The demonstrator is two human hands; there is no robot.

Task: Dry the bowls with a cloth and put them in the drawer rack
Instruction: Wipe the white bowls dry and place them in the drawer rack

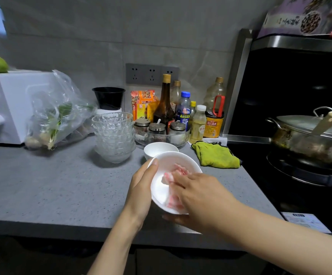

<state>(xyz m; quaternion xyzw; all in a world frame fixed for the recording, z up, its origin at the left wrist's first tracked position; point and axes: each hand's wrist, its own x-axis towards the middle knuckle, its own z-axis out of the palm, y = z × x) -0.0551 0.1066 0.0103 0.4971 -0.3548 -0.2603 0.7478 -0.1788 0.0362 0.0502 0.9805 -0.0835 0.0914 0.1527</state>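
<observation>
— Where is the bowl?
— My left hand (141, 187) grips the white bowl (159, 188), tilted above the counter (52, 185) edge, thumb on the rim, fingers curled underneath.
— And the right?
— My right hand (198, 197) has its fingers bunched on the pink cloth (179, 170), pressed inside that bowl. A second white bowl (159, 148) stands just behind, beside the stacked glass bowls (114, 135).

The bowl (159, 186) is white, its cloth (178, 170) seemingly pink-striped, the counter (62, 185) speckled grey.
</observation>
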